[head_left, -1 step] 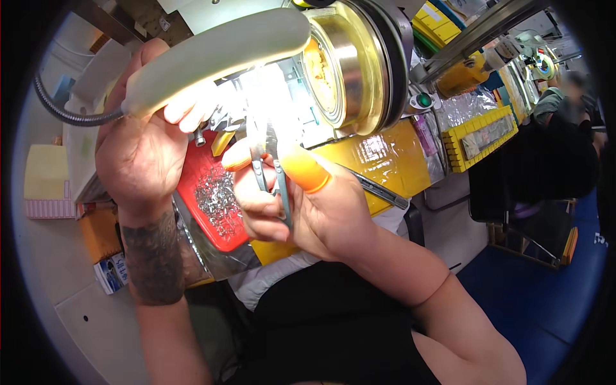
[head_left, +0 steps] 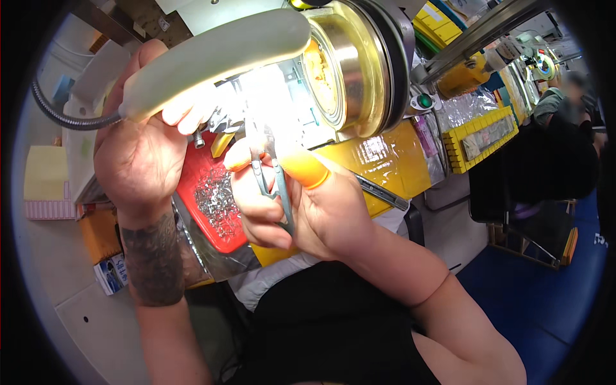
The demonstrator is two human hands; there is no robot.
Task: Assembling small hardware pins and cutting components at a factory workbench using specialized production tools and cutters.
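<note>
One grey tweezer-like tool [head_left: 281, 183]: just off the middle of the view toward 9 o'clock, its tips pointing to 12 o'clock; tweezers or spring snips, I cannot tell which.
Weight and feel: probably light, stiff along each arm and springy across; the arms look smooth, so bare skin might slip a little.
Where to take hold: partway down the two arms, one digit on each side, well clear of the tips.
Right hand [head_left: 314, 208]: its grip is drawn in around the tool, thumb and forefinger flanking the arms, remaining fingers curled beneath; the arms stand slightly apart.
Orange finger cots [head_left: 311, 168]: on that thumb and forefinger, likely adding some friction.
Tool tips: washed out by glare; whether they pinch anything, I cannot tell.
Left hand [head_left: 138, 160]: between 9 and 10 o'clock of the tool, palm up, fingers bent, partly behind the lamp; how far its grip is closed, or on what, I cannot tell.
Red tray [head_left: 221, 246]: toward 8 o'clock, bearing a heap of small shiny metal pieces [head_left: 215, 196].
White curved lamp [head_left: 218, 58]: toward 11 o'clock.
Clear-walled round housing [head_left: 359, 70]: toward 1 o'clock.
Yellow mat [head_left: 385, 160]: between 2 and 3 o'clock.
</note>
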